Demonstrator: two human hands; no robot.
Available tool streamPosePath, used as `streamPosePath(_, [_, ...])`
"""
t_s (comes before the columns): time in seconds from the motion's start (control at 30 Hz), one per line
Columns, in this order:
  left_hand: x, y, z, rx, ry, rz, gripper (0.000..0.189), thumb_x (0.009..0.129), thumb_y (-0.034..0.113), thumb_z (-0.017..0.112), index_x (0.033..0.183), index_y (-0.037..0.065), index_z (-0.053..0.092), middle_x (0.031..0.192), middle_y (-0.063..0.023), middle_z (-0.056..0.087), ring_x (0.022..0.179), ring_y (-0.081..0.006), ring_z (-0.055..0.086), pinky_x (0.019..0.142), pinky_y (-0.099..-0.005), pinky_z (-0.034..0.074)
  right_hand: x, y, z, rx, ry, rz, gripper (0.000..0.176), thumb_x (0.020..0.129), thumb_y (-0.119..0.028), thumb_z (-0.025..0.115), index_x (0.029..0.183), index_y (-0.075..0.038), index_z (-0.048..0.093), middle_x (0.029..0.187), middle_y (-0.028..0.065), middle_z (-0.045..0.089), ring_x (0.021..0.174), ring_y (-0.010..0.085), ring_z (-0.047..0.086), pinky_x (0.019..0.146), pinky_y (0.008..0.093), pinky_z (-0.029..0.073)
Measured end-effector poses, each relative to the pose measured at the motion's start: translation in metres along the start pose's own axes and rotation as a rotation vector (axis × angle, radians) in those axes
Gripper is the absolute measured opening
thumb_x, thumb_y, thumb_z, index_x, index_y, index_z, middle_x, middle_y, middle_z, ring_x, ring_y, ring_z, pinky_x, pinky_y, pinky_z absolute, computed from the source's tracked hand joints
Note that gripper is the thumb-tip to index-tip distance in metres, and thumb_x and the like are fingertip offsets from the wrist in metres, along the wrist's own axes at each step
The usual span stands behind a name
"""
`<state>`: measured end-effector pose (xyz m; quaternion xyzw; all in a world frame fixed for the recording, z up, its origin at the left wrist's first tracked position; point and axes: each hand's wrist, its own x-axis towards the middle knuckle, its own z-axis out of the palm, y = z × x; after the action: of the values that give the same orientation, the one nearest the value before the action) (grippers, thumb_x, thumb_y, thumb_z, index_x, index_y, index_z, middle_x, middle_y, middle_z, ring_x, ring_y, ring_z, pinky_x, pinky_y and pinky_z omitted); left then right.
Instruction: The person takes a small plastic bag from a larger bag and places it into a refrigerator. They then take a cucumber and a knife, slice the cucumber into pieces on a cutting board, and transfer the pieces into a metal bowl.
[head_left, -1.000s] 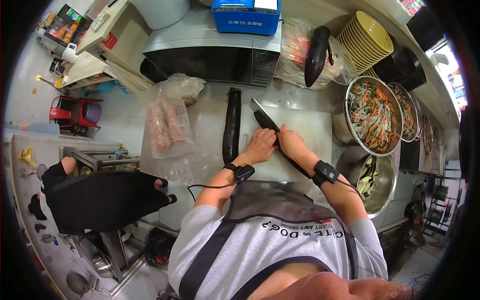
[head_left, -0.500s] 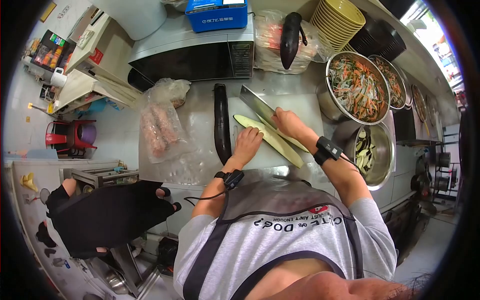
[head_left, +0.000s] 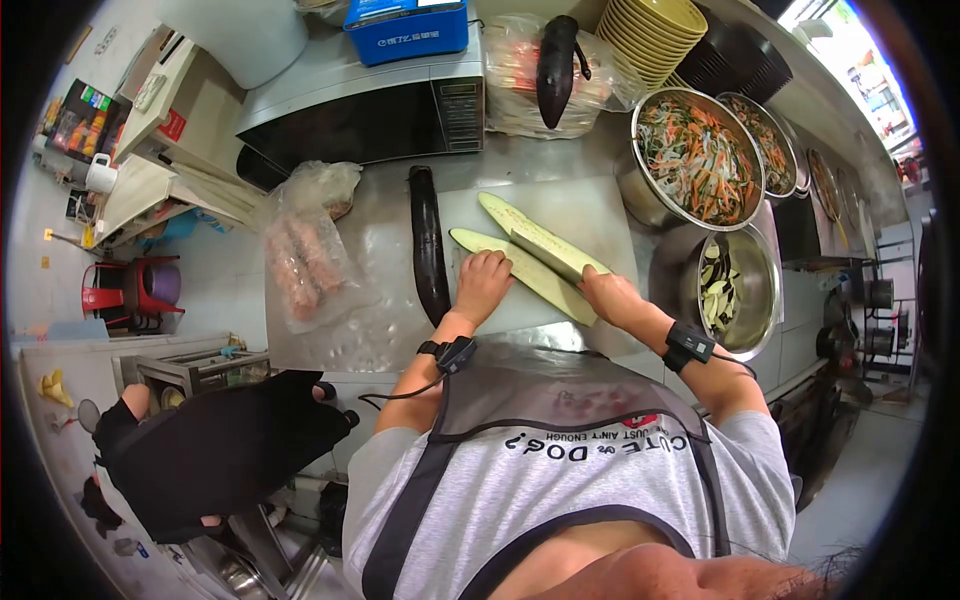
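Note:
Two long eggplant halves lie slanted on a white cutting board, pale cut faces up. My left hand presses bent fingertips on the nearer eggplant half, towards its left end. The handle of a kitchen knife is in my right hand, the fingers wrapped round it. Its blade runs lengthwise between the nearer half and the farther eggplant half, overlapping the edges of both in this view. A whole dark eggplant rests left of my left hand.
Bagged meat lies left. A microwave stands behind, with another eggplant on bags beside it. Right are a bowl of shredded vegetables and a steel bowl holding eggplant pieces. A person in black is at lower left.
My right hand has brought the knife down and nearer, from raised over the far half to lying along the gap between the halves. The far half now shows fully. The view has shifted slightly.

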<state>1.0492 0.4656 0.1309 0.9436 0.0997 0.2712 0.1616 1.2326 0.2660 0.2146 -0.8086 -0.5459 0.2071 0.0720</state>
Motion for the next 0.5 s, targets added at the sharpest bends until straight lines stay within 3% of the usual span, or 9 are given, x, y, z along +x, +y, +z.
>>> streamPosePath(0.3, [0.014, 0.035, 0.029, -0.043, 0.059, -0.137, 0.047, 0.067, 0.019, 0.08, 0.106, 0.008, 0.056, 0.113, -0.0085, 0.053, 0.108, -0.0315, 0.05, 0.087, -0.0449, 0.04, -0.002, 0.04, -0.012, -0.006, 0.171, 0.185, 0.024, 0.096, -0.025, 0.054, 0.091, -0.002, 0.048, 0.067, 0.026, 0.061, 0.068, 0.0466, 0.062, 0.062, 0.0546, 0.049])
streamPosePath(0.5, [0.017, 0.035, 0.04, -0.047, 0.076, -0.122, 0.041, 0.068, 0.022, 0.079, 0.103, 0.011, 0.061, 0.111, -0.0069, 0.052, 0.107, -0.0301, 0.049, 0.088, -0.0449, 0.039, -0.029, 0.012, -0.053, -0.093, 0.056, 0.104, 0.024, 0.095, -0.024, 0.053, 0.091, -0.002, 0.048, 0.065, 0.0214, 0.062, 0.064, 0.0416, 0.063, 0.058, 0.0513, 0.049])
